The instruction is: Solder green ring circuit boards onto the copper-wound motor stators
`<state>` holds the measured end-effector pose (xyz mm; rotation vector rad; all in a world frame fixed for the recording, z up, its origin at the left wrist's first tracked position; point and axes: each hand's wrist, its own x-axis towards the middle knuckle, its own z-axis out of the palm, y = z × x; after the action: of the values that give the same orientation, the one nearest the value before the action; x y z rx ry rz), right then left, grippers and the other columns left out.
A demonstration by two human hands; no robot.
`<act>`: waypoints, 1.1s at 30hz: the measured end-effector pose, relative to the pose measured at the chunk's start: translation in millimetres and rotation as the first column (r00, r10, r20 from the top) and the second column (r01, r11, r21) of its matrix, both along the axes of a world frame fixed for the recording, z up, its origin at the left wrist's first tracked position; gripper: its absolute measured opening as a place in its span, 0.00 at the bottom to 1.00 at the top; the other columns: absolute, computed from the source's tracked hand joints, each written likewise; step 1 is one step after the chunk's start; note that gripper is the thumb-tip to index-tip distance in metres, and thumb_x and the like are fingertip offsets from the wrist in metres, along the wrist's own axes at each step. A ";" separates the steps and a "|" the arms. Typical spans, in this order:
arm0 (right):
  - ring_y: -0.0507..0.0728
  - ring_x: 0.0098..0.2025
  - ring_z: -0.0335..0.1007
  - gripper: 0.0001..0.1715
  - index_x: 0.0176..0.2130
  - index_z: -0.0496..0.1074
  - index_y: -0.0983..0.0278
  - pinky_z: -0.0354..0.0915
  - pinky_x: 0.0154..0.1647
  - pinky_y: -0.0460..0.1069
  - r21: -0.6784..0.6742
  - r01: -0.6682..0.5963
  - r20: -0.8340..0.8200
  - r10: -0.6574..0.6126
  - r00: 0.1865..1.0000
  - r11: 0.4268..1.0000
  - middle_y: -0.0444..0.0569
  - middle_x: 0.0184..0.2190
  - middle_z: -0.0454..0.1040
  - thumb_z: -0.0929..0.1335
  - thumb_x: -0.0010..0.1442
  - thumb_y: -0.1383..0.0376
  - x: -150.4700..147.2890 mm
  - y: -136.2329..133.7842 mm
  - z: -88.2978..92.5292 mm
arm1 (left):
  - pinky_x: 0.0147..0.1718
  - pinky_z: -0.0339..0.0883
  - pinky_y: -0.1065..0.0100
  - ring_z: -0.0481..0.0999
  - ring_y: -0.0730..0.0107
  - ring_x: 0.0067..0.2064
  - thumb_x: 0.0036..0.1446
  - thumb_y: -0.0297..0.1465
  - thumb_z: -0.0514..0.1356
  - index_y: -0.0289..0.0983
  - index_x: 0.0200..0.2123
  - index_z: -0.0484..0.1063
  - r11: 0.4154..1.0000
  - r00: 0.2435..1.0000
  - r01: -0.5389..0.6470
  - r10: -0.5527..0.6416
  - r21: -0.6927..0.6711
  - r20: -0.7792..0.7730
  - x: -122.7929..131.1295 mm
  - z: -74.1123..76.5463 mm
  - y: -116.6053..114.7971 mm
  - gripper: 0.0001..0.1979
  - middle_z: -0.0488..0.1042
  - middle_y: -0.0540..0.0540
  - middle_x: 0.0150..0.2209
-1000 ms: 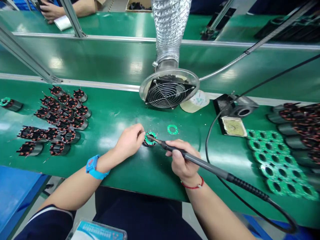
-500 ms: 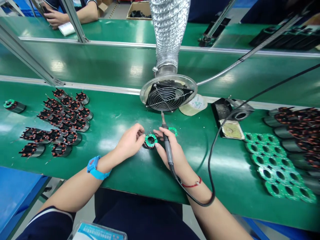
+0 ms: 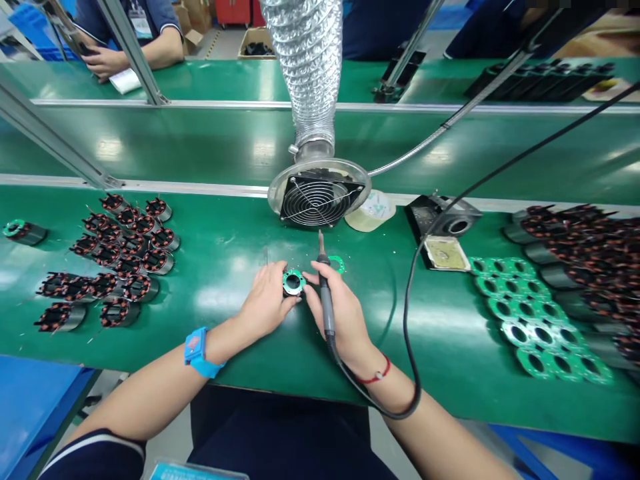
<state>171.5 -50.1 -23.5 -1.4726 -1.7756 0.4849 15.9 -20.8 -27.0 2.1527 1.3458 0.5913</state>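
My left hand (image 3: 267,300) is closed around the left side of a motor stator (image 3: 294,293) on the bench, thumb in front and fingers behind. A green ring-shaped circuit board (image 3: 293,283) sits on top of the stator. My right hand (image 3: 343,310) grips a soldering iron (image 3: 326,300), its tip pointing up and away from me. The fingertips of that hand are close to the stator's right side; whether they touch it I cannot tell. Just behind the iron lies another green ring board (image 3: 337,265), partly hidden.
A fume extractor (image 3: 320,200) hangs ahead. Behind it stand a pale round container (image 3: 371,212) and, rightward, a soldering iron stand (image 3: 445,220). Stators (image 3: 125,247) fill the left; a board panel (image 3: 543,333) and more stators (image 3: 555,273) the right. The iron's cable (image 3: 407,320) loops beside my right arm.
My left hand has shifted from a pinch at the board's edge to a wrap around the stator's side. My right hand still holds the soldering iron. The camera view has shifted slightly.
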 end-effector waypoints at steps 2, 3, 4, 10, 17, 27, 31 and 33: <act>0.60 0.44 0.74 0.20 0.55 0.62 0.61 0.69 0.44 0.56 0.090 -0.040 0.144 0.027 0.989 0.995 0.53 0.45 0.76 0.62 0.63 0.67 -3.0 -2.9 1.5 | 0.48 0.62 0.51 0.65 0.53 0.50 0.55 0.28 0.59 0.33 0.53 0.55 1.000 0.999 -0.014 0.015 0.019 -0.049 0.2 1.2 0.1 0.24 0.65 0.37 0.48; 0.61 0.42 0.74 0.20 0.54 0.63 0.63 0.69 0.43 0.56 0.121 -0.064 0.203 0.038 0.978 0.991 0.54 0.44 0.76 0.61 0.63 0.68 -4.2 -3.9 1.8 | 0.48 0.62 0.52 0.65 0.53 0.49 0.56 0.28 0.58 0.34 0.54 0.55 1.000 0.997 -0.009 0.011 0.026 -0.072 0.1 2.1 0.5 0.23 0.65 0.38 0.47; 0.61 0.41 0.74 0.20 0.54 0.63 0.64 0.69 0.42 0.57 0.139 -0.085 0.246 0.048 0.968 0.987 0.55 0.43 0.76 0.61 0.62 0.68 -5.2 -4.6 1.8 | 0.47 0.62 0.52 0.64 0.54 0.49 0.56 0.28 0.57 0.35 0.53 0.56 1.000 0.996 0.002 0.000 0.029 -0.091 -0.3 3.1 1.2 0.22 0.65 0.39 0.47; 0.64 0.48 0.71 0.27 0.58 0.58 0.62 0.67 0.47 0.60 0.087 -0.076 0.171 0.061 0.983 0.993 0.56 0.48 0.73 0.65 0.61 0.62 -5.7 -1.4 -3.7 | 0.48 0.62 0.54 0.64 0.55 0.48 0.53 0.26 0.57 0.36 0.52 0.61 0.997 0.996 0.078 -0.078 -0.015 -0.052 -4.9 6.5 10.9 0.21 0.65 0.41 0.46; 0.63 0.54 0.67 0.29 0.58 0.57 0.58 0.64 0.54 0.62 0.001 -0.053 -0.040 0.053 0.998 0.999 0.54 0.52 0.70 0.68 0.59 0.61 -5.6 7.0 -12.7 | 0.55 0.59 0.51 0.64 0.54 0.56 0.52 0.26 0.58 0.35 0.60 0.49 0.984 0.969 0.162 -0.144 -0.077 0.202 -10.3 -2.8 16.5 0.33 0.63 0.36 0.54; 0.63 0.49 0.70 0.26 0.54 0.60 0.59 0.66 0.50 0.61 0.045 0.036 -0.032 -0.034 0.999 0.998 0.54 0.47 0.73 0.69 0.59 0.59 -5.3 9.2 -13.9 | 0.56 0.59 0.50 0.64 0.56 0.56 0.56 0.26 0.57 0.35 0.54 0.60 0.995 0.980 0.082 -0.071 -0.053 0.184 -15.8 10.8 3.6 0.21 0.66 0.37 0.54; 0.63 0.50 0.70 0.26 0.56 0.60 0.58 0.66 0.51 0.61 0.038 -0.007 -0.017 0.008 1.000 0.999 0.54 0.49 0.73 0.68 0.59 0.60 -4.3 8.6 -14.6 | 0.57 0.58 0.50 0.65 0.57 0.56 0.55 0.25 0.58 0.37 0.53 0.64 0.985 0.958 0.121 -0.085 -0.120 0.273 -17.9 10.0 10.0 0.21 0.69 0.40 0.54; 0.63 0.50 0.70 0.27 0.56 0.60 0.58 0.66 0.51 0.61 0.038 -0.028 -0.016 0.029 0.999 0.999 0.53 0.49 0.73 0.68 0.59 0.60 -2.6 9.3 -14.6 | 0.58 0.58 0.51 0.66 0.57 0.57 0.54 0.24 0.58 0.37 0.52 0.66 0.983 0.955 0.139 -0.100 -0.123 0.280 -20.0 10.1 13.2 0.21 0.70 0.40 0.54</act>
<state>168.9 -40.8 -38.1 -1.4154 -1.7855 0.4740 -4.0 -7.6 -16.8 1.9416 1.0678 0.6936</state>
